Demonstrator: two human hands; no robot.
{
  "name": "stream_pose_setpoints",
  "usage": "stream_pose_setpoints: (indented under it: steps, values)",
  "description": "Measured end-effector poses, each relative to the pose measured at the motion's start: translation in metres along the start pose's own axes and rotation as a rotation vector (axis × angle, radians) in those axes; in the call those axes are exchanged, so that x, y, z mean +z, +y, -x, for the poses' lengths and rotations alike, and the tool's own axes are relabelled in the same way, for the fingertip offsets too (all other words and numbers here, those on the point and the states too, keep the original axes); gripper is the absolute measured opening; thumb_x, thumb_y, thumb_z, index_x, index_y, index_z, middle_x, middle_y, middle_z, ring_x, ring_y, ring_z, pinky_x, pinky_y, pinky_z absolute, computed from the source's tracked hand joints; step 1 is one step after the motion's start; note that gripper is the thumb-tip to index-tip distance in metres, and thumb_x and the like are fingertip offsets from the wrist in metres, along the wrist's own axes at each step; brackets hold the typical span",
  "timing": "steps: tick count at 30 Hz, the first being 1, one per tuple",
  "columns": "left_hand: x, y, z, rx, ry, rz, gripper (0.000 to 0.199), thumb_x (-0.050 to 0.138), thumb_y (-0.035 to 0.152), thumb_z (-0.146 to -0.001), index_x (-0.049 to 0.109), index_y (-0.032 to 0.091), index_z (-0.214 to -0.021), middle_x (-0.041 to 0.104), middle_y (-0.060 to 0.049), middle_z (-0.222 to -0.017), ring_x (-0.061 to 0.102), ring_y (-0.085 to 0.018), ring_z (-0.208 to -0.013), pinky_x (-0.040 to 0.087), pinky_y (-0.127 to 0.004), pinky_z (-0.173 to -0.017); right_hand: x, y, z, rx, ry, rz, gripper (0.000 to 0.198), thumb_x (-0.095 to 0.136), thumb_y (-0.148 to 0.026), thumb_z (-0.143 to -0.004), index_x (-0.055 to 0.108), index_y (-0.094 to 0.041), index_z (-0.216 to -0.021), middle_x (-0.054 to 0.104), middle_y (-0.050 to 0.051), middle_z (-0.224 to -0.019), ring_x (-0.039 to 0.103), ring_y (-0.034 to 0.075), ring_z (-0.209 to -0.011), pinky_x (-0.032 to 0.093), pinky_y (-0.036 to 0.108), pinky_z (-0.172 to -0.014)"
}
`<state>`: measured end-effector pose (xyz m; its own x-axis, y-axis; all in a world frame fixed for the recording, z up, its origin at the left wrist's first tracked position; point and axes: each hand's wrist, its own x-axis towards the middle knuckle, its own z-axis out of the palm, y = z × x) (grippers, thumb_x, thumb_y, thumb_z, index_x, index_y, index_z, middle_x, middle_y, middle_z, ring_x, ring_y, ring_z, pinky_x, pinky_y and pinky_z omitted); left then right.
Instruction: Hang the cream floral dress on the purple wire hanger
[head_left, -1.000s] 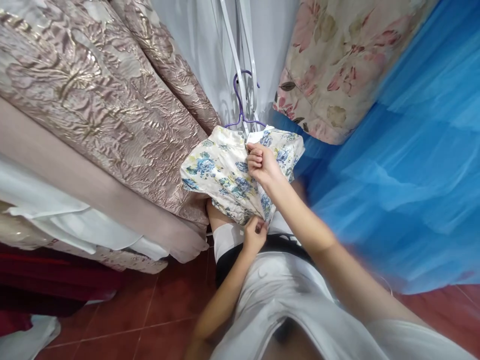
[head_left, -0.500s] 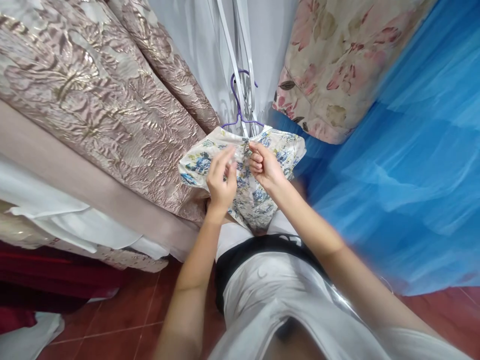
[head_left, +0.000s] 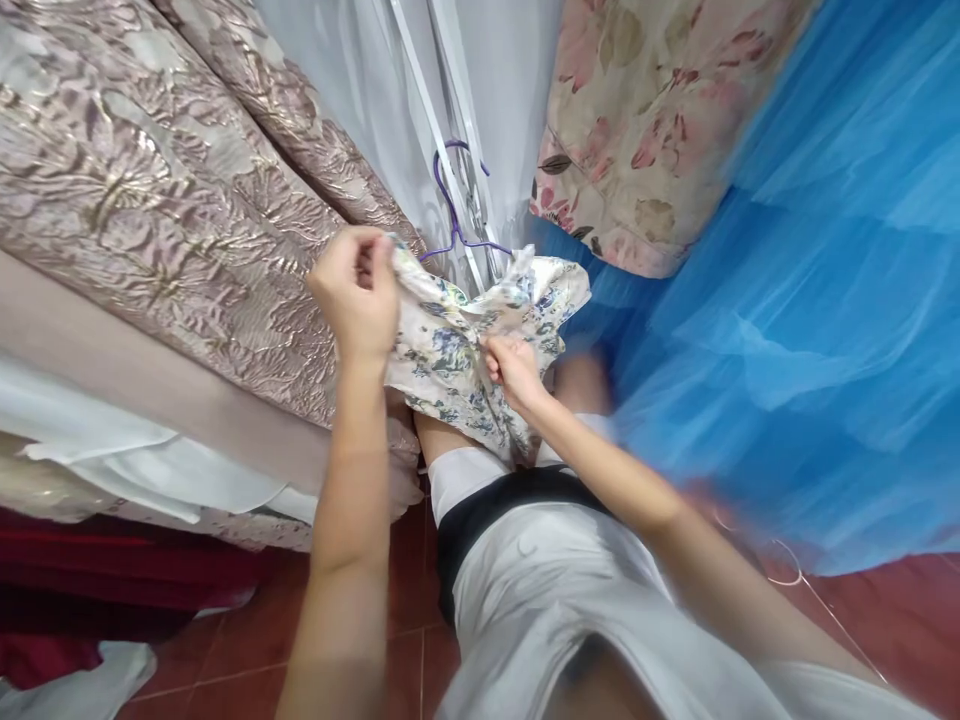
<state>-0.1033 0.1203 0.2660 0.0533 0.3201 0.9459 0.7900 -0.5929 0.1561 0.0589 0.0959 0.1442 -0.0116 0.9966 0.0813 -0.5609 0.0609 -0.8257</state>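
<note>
Left grip point(head_left: 357, 292) pinching the top point(head_left: 442, 345) at its shoulder, right grip point(head_left: 516, 370) closed on its front, top stretched between them, purple hanger point(head_left: 454, 228) just beyond, blue cloth point(head_left: 787, 350) rightward.

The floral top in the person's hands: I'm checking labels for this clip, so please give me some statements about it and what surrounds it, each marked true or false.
1. The left hand holds the floral top at one side. True.
2. The right hand is away from the top. False: its fingers are closed at the front of the top.
3. The hanger is purple. True.
4. The floral top is plain red. False: it is pale with a mostly blue flower print.
5. Blue fabric hangs on the right of the picture. True.
6. The floor is white. False: it is red tile.
</note>
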Motion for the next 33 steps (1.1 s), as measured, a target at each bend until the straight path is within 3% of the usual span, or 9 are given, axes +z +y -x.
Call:
stream_pose_setpoints:
  steps: [3, 7, 12, 15, 18, 23, 26, 29, 33]
  values:
    - [-0.022, -0.049, 0.005, -0.099, -0.005, -0.052, 0.027, 0.055, 0.039, -0.103, 0.069, 0.017, -0.097, 0.065, -0.001, -0.081, 0.054, -0.013, -0.070, 0.046, -0.029, -0.063, -0.030, 0.019, 0.020, 0.047, 0.050, 0.085, 0.038, 0.074, -0.038, -0.072, 0.045, -0.022, -0.054, 0.040, -0.007, -0.042, 0.031, 0.006, -0.037, 0.020, 0.021, -0.037]
    - [-0.036, -0.106, 0.052, -0.221, -0.006, 0.002, 0.040, 0.054, 0.053, -0.100, 0.067, 0.016, -0.093, 0.061, -0.002, -0.078, 0.054, -0.015, -0.070, 0.045, -0.033, -0.065, -0.062, 0.043, 0.043, 0.076, 0.065, 0.196, 0.036, 0.070, -0.039, -0.072, 0.047, -0.022, -0.051, 0.040, -0.006, -0.039, 0.030, 0.007, -0.037, 0.021, 0.023, -0.038]
    - [-0.014, -0.125, 0.132, -0.421, 0.099, 0.134, 0.057, 0.048, 0.070, -0.097, 0.060, 0.015, -0.099, 0.059, 0.000, -0.087, 0.059, -0.012, -0.081, 0.048, -0.029, -0.074, -0.081, 0.068, 0.058, 0.135, 0.057, 0.301, 0.037, 0.066, -0.042, -0.072, 0.044, -0.023, -0.050, 0.042, -0.004, -0.038, 0.031, 0.008, -0.037, 0.023, 0.024, -0.039]
    - [0.006, -0.111, 0.168, -0.484, 0.159, 0.166, 0.059, 0.040, 0.071, -0.099, 0.056, 0.014, -0.100, 0.058, 0.000, -0.090, 0.060, -0.011, -0.085, 0.050, -0.026, -0.079, -0.091, 0.076, 0.061, 0.157, 0.069, 0.322, 0.032, 0.066, -0.043, -0.072, 0.049, -0.022, -0.055, 0.044, -0.005, -0.039, 0.032, 0.008, -0.037, 0.024, 0.024, -0.040]
    - [0.022, -0.082, 0.197, -0.516, 0.149, 0.176, 0.049, 0.043, 0.062, -0.103, 0.057, 0.015, -0.101, 0.061, -0.002, -0.091, 0.062, -0.013, -0.086, 0.051, -0.026, -0.078, -0.104, 0.082, 0.061, 0.166, 0.072, 0.359, 0.026, 0.065, -0.043, -0.070, 0.056, -0.020, -0.064, 0.046, -0.006, -0.041, 0.036, 0.009, -0.038, 0.028, 0.023, -0.042]
    - [0.045, -0.013, 0.229, -0.601, -0.152, 0.288, 0.035, 0.046, 0.049, -0.103, 0.062, 0.018, -0.101, 0.069, -0.006, -0.089, 0.066, -0.016, -0.081, 0.051, -0.026, -0.073, -0.121, 0.095, 0.064, 0.223, 0.047, 0.448, 0.025, 0.069, -0.040, -0.065, 0.057, -0.018, -0.066, 0.051, -0.004, -0.044, 0.045, 0.011, -0.042, 0.036, 0.025, -0.046]
    - [0.058, 0.027, 0.225, -0.533, -0.260, 0.421, 0.029, 0.047, 0.041, -0.103, 0.064, 0.018, -0.099, 0.070, -0.006, -0.090, 0.066, -0.016, -0.081, 0.051, -0.025, -0.075, -0.121, 0.091, 0.070, 0.169, -0.016, 0.491, 0.034, 0.075, -0.037, -0.065, 0.064, -0.016, -0.089, 0.069, 0.002, -0.073, 0.063, 0.018, -0.067, 0.051, 0.029, -0.067]
    - [0.066, 0.057, 0.204, -0.411, -0.440, 0.555, 0.024, 0.049, 0.036, -0.102, 0.066, 0.019, -0.100, 0.070, -0.004, -0.089, 0.064, -0.014, -0.077, 0.049, -0.024, -0.075, -0.114, 0.066, 0.073, -0.012, -0.218, 0.539, 0.049, 0.078, -0.037, -0.072, 0.064, -0.018, -0.114, 0.070, 0.007, -0.111, 0.065, 0.022, -0.103, 0.050, 0.036, -0.095]
    - [0.066, 0.070, 0.178, -0.499, -0.574, 0.750, 0.027, 0.053, 0.043, -0.100, 0.065, 0.018, -0.100, 0.066, -0.003, -0.087, 0.061, -0.013, -0.075, 0.047, -0.023, -0.071, -0.111, 0.015, 0.066, -0.052, -0.387, 0.687, 0.033, 0.073, -0.046, -0.084, 0.070, -0.014, -0.093, 0.071, 0.005, -0.088, 0.064, 0.021, -0.083, 0.052, 0.034, -0.081]
